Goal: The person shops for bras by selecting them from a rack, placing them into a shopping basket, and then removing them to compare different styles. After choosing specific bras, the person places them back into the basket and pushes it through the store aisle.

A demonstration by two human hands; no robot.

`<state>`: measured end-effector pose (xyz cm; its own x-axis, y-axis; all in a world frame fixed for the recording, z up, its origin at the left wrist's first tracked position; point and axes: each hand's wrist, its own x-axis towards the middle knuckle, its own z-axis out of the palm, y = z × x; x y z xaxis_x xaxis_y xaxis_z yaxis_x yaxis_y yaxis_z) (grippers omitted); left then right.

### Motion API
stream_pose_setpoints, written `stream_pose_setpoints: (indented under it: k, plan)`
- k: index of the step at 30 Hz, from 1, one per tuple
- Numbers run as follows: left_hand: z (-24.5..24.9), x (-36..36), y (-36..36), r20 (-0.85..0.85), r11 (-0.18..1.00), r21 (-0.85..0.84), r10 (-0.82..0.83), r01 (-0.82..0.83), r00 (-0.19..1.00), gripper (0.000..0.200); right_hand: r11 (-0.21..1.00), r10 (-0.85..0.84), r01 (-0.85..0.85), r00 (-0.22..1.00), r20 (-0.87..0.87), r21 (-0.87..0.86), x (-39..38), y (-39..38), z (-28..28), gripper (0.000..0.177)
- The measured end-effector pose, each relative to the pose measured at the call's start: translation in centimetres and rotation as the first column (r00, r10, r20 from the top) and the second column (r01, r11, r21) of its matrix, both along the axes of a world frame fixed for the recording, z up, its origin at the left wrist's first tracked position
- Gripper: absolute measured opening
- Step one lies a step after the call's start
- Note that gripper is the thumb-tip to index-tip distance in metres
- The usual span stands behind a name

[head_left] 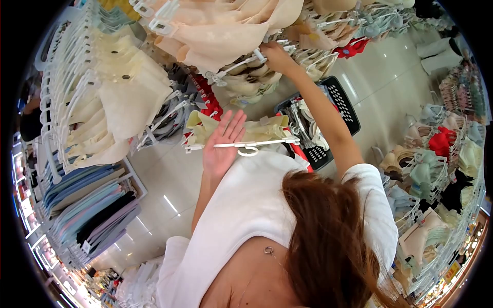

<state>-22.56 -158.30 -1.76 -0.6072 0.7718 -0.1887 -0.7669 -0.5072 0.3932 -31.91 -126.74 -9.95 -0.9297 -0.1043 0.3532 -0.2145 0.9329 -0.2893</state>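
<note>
The floor (169,179), pale glossy tile, is running thru the ctr of the frame. A big rack (67,102) w/ cream garments is filling the upper left. Below it, lower left, shelves (87,205) are holding folded stacks in blue, grey & black. Another rack (436,169) at the right edge is carrying mixed colours: red, mint, beige, black. Peach garments (221,31) are hanging across the top ctr. A black basket (341,100) is sitting on the floor right of ctr, w/ white hangers & fabric piled inside.

A person in a white top is filling the bottom of the frame, both arms reaching upward in the picture. Just left of ctr, the left hand (221,149) is lying open, palm up, fingers spread. A white hanger (269,142) is resting across it, not being clasped. A pale yellow garment (264,131) is hanging on that hanger at ctr frame, just above & right of the palm. At top ctr, the right hand (277,56) is gripping the end of a second white hanger (239,65) among the hanging garments, fingers closed round it.
</note>
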Motion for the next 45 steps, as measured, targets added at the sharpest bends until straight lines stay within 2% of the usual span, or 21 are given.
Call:
stream_pose_setpoints:
  k: [1, 3, 5, 7, 9, 10, 12, 16, 18, 21, 25, 27, 28, 29, 31, 33, 37, 39, 42, 43, 45]
  plan:
    - [-0.1, -0.1, -0.1, 0.000, 1.000, -0.004, -0.001, 0.001, 1.000, 0.053, 1.000, -0.001, 0.001, 1.000, 0.000, -0.004, 1.2, -0.2, 0.6, 0.027]
    - [-0.7, -0.2, -0.1, 0.052, 0.996, 0.050, 0.064, -0.067, 0.997, 0.055, 0.960, -0.222, 0.178, 0.955, -0.199, -0.215, 4.6, -1.5, 2.1, 0.040]
    - [-1.3, -0.6, -0.2, 0.069, 0.992, 0.062, 0.103, -0.108, 0.992, 0.056, 0.809, -0.005, 0.153, 0.967, 0.254, -0.568, 9.1, -3.6, 6.2, 0.039]
    - [-1.8, -0.9, 0.2, 0.090, 0.988, 0.073, 0.132, -0.139, 0.987, 0.056, 0.654, 0.550, -0.221, 0.796, 0.254, -0.723, 12.9, -4.7, 7.6, 0.046]
    - [-2.0, -1.2, 0.6, 0.142, 0.979, 0.083, 0.175, -0.188, 0.974, 0.055, 0.496, 0.683, -0.259, 0.706, 0.188, -0.829, 15.4, -7.0, 8.3, 0.052]
    - [-2.0, -1.4, 0.9, 0.142, 0.979, 0.082, 0.173, -0.185, 0.975, 0.055, 0.495, 0.681, -0.257, 0.707, 0.188, -0.830, 15.7, -8.0, 8.7, 0.052]
    - [-1.8, -1.4, 1.6, 0.079, 0.987, 0.037, 0.153, -0.157, 0.985, 0.056, 0.783, 0.407, -0.060, 0.803, 0.436, -0.619, 15.5, -9.6, 9.6, 0.039]
    - [-1.7, -1.2, 3.1, 0.010, 0.991, 0.004, 0.135, -0.135, 0.991, 0.059, 0.690, 0.359, 0.076, 0.827, 0.432, -0.720, 14.6, -10.2, 9.9, 0.030]
    - [-1.2, -1.4, 3.6, -0.067, 0.990, -0.039, 0.134, -0.136, 0.989, 0.059, 0.757, 0.368, -0.109, 0.886, 0.283, -0.644, 13.9, -9.5, 9.3, 0.029]
    - [-1.8, -1.6, 3.5, -0.043, 0.992, 0.006, 0.124, -0.124, 0.991, 0.061, 0.745, 0.445, -0.250, 0.877, 0.181, -0.618, 13.1, -8.4, 9.9, 0.031]
    - [-2.5, -1.5, 3.6, -0.062, 0.997, -0.040, 0.066, -0.068, 0.996, 0.060, 0.807, 0.398, -0.274, 0.906, 0.140, -0.522, 12.1, -8.9, 9.8, 0.027]
    - [-3.1, -1.5, 4.0, -0.063, 0.975, -0.220, -0.028, 0.013, 0.998, 0.060, 0.789, 0.391, -0.291, 0.917, 0.077, -0.541, 11.2, -9.4, 6.5, 0.024]
    - [-4.4, -1.4, 3.8, 0.036, 0.928, -0.371, -0.026, 0.038, 0.999, 0.056, 0.820, 0.383, -0.296, 0.920, 0.085, -0.490, 10.7, -9.2, 4.6, 0.025]
    - [-5.6, -1.2, 3.4, 0.035, 0.927, -0.373, -0.026, 0.037, 0.999, 0.056, 0.847, 0.376, -0.302, 0.922, 0.092, -0.437, 10.3, -8.9, 2.9, 0.026]
    - [-7.4, -0.5, 1.9, 0.298, 0.790, -0.550, -0.117, 0.271, 0.947, 0.049, 0.844, 0.414, -0.341, 0.905, 0.097, -0.413, 9.7, -8.0, -0.5, 0.029]
    - [-8.1, 0.7, 0.4, 0.284, 0.770, -0.594, -0.071, 0.234, 0.956, 0.047, 0.833, 0.491, -0.355, 0.827, 0.272, -0.425, 9.2, -7.5, -5.4, 0.031]
    - [-9.2, 2.6, -4.1, 0.267, 0.780, -0.617, 0.085, 0.102, 0.960, 0.041, 0.825, 0.517, -0.373, 0.802, 0.299, -0.426, 7.7, -5.4, -13.7, 0.033]
    - [-9.2, 3.2, -6.3, 0.106, 0.594, -0.804, 0.093, 0.030, 0.990, 0.043, 0.902, 0.399, -0.237, 0.774, 0.492, -0.361, 6.8, -4.1, -17.6, 0.034]
    - [-9.6, 4.4, -9.7, -0.045, 0.331, -0.938, 0.181, -0.104, 0.982, 0.041, 0.951, 0.276, -0.119, 0.739, 0.615, -0.284, 5.3, -1.8, -22.0, 0.031]
    - [-9.5, 5.1, -10.9, -0.079, 0.280, -0.950, 0.212, -0.138, 0.974, 0.040, 0.949, 0.277, -0.112, 0.740, 0.613, -0.293, 4.9, -1.2, -23.7, 0.031]
    - [-9.6, 6.6, -12.5, -0.079, 0.250, -0.959, 0.201, -0.130, 0.976, 0.041, 0.973, 0.116, -0.002, 0.872, 0.476, -0.232, 4.2, -0.4, -26.6, 0.033]
